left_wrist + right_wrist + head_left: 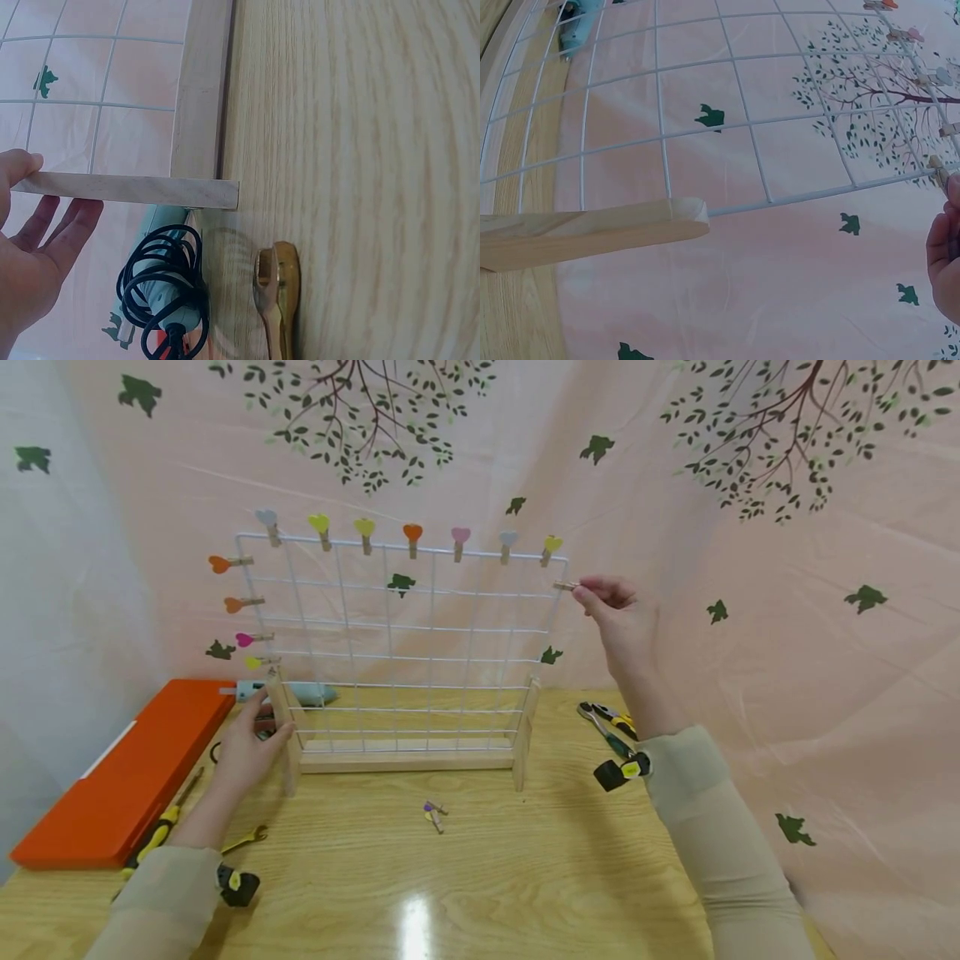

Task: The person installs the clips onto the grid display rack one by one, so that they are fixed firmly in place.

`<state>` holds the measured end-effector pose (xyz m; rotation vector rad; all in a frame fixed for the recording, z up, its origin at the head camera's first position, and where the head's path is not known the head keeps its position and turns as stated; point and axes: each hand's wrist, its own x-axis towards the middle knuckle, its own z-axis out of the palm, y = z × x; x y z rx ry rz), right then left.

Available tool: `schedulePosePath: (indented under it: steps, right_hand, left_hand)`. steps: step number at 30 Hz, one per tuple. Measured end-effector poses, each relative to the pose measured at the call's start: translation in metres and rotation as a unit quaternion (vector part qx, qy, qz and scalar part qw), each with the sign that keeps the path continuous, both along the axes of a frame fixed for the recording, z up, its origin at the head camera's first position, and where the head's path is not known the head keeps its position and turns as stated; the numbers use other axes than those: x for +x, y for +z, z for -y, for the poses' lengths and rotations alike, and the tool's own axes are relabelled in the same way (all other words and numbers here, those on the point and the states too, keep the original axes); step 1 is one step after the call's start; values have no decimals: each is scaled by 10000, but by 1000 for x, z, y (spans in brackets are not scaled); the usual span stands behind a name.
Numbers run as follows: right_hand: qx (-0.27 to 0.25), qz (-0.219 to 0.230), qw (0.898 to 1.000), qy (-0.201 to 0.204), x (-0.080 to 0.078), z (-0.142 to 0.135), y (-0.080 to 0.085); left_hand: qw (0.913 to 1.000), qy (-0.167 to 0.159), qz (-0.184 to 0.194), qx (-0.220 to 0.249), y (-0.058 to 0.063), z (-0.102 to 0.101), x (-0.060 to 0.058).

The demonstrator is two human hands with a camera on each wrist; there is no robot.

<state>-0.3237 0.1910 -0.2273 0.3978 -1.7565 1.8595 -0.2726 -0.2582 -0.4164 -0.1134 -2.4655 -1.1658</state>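
Note:
A white wire grid (pixel 431 628) stands upright in a wooden stand (pixel 408 763). Small wooden clothespins with coloured heart heads line its top edge, such as an orange one (pixel 412 533), and its left edge. My right hand (pixel 618 620) pinches another clothespin (pixel 566 586) at the grid's right edge, just below the top corner; its head is hidden by the fingers. At the other side, my left hand (pixel 251 745) grips the stand's left wooden upright (pixel 142 187), thumb on one face and fingers on the other.
Loose clothespins (pixel 435 817) with purple and yellow heads lie on the table (pixel 480 877) before the stand. An orange case (pixel 127 777), a screwdriver (pixel 161 833) and a wrench (pixel 247 839) lie left. Behind the stand is a corded glue gun (pixel 161 281); pliers (pixel 618 720) and a ratchet (pixel 600 727) lie right.

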Motion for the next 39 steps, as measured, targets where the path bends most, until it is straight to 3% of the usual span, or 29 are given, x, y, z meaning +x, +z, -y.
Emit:
schedulePosePath:
  steps: [6, 12, 15, 19, 25, 30, 35, 39]
  right_hand:
    - [271, 135, 9995, -40, 7, -3, 2]
    - [956, -206, 9951, -109, 37, 1, 4]
    - [1366, -392, 9898, 108, 54, 9, -4]
    - [2157, -447, 9738, 568, 69, 22, -31]
    - [3464, 6, 9307, 1178, 64, 40, -105]
    - [4362, 186, 8815, 1798, 59, 57, -164]
    - [5144, -98, 8224, 2428, 49, 74, -197]
    - [5698, -216, 7789, 2612, 40, 87, -212]
  left_hand:
    - [10000, 33, -42, -26, 0, -1, 0]
    - [10000, 35, -9, -4, 0, -1, 1]
    - [10000, 20, 2, 18, 0, -1, 1]
    - [10000, 15, 18, -3, 0, -1, 1]
    - [10000, 12, -39, -7, -1, 0, 0]
    - [10000, 13, -37, 16, -1, 1, 0]
    - [10000, 0, -7, 39, -2, 0, 0]
    - [10000, 3, 7, 23, -2, 0, 0]
